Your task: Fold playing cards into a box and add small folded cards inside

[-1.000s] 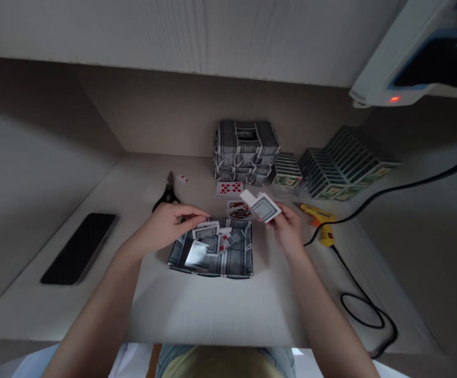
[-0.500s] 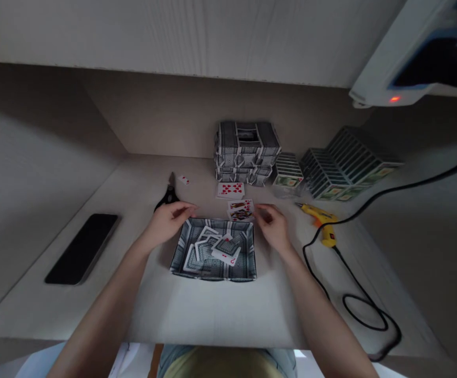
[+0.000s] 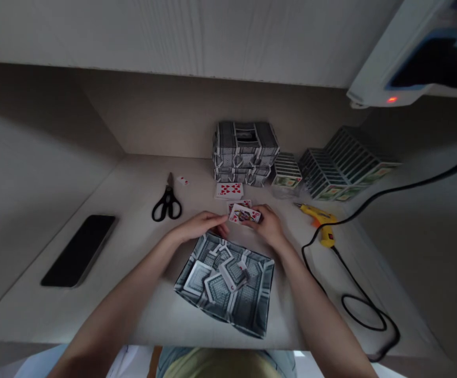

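Observation:
A red-suited picture playing card [image 3: 245, 214] is pinched in my right hand [image 3: 270, 227], just above another face-up card [image 3: 236, 203] on the desk. My left hand [image 3: 203, 226] has its fingers stretched toward the held card's left edge; whether they touch it is unclear. Below both hands, a shallow tray made of patterned cards [image 3: 248, 310] sits turned at an angle. Several loose cards [image 3: 198, 277] lie inside it, mostly back side up. Beyond the held card is a small pile topped by a hearts card [image 3: 229, 190].
Black-handled scissors [image 3: 167, 202] and a card scrap [image 3: 183, 180] lie left; a phone [image 3: 79, 252] is farther left. Card-built cases [image 3: 246, 152] are stacked behind. Slatted card structures [image 3: 325, 170] stand back right. A yellow glue gun [image 3: 323, 223] with black cord lies right.
The tray has shifted toward me and rotated, and the cards in it have slid. My left hand has moved right, away from the scissors. My right hand has picked up a card.

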A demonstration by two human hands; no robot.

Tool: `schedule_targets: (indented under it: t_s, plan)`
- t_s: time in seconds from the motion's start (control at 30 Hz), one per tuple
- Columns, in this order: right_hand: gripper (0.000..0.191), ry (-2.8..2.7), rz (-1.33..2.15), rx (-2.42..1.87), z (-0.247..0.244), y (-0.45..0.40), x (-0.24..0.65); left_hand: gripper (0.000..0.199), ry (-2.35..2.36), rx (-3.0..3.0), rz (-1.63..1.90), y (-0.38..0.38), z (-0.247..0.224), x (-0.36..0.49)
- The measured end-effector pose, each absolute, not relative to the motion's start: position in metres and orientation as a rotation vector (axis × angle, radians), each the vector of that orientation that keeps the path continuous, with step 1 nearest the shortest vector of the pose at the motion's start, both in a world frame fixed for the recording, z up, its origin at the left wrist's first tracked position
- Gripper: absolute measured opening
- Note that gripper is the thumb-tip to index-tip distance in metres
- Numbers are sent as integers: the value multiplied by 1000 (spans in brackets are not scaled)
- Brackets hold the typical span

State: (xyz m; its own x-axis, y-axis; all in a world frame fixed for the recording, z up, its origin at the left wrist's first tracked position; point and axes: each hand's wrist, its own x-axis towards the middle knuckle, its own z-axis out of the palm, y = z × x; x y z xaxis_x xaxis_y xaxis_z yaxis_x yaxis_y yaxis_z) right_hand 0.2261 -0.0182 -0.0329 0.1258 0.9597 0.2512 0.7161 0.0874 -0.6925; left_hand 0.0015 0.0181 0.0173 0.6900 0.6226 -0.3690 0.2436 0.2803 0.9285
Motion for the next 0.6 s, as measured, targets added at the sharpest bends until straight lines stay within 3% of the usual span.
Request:
schedule_targets:
  t_s: [0.17,0.27,0.6]
  plan:
    - [37,-1144,975,-1441,-28,-17,216,43,825,1246,650,44,-2,25]
    - [41,-918,1289,-1170,-21,-18,204,61,778,1410,750,49,-16,40]
    - [39,-954,1402,-1192,-7,-10,197,100,555,1472,670,38,-17,49]
